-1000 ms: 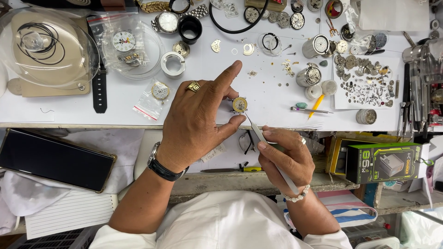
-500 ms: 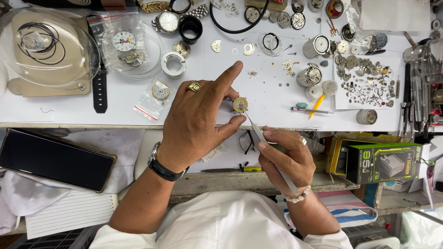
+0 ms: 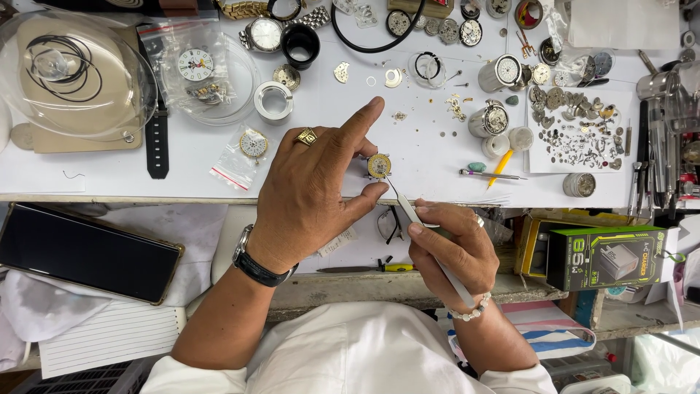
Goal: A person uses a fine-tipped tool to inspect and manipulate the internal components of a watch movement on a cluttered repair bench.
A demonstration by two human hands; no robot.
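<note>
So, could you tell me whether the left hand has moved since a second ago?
No. The left hand sits at the same spot on the table edge, pinching the small round movement.

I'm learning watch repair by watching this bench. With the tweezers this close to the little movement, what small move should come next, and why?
Probably a slight lowering of the tweezers so their tip meets the movement's lower right edge. The left hand pins the small round gold-toned movement between fingertip and thumb on the white bench, and the right hand grips the tweezers like a pen, their tip right at that edge; contact cannot be judged.
</note>
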